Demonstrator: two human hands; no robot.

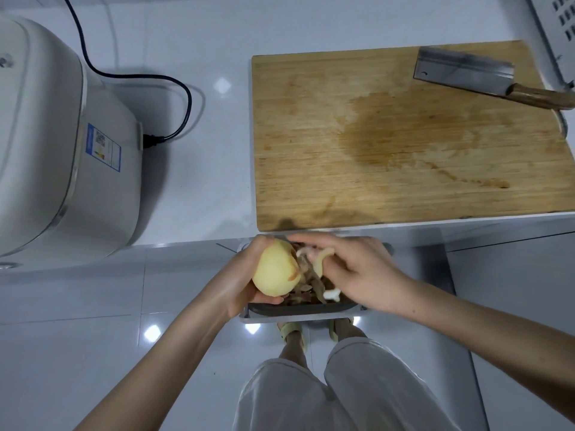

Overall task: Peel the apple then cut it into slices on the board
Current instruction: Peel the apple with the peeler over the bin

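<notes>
Side by side, left hand (244, 276) cups and right hand (361, 272) grips.

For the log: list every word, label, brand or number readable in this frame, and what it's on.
No text is legible.
The sticker on the white appliance: blue-edged, QR-like square and coloured bars; print too blurred to read.
The cleaver and cutting board: no markings seen.

White rice cooker (62, 135) left on counter (202, 181) — black cord (189, 102) plugged in.
</notes>
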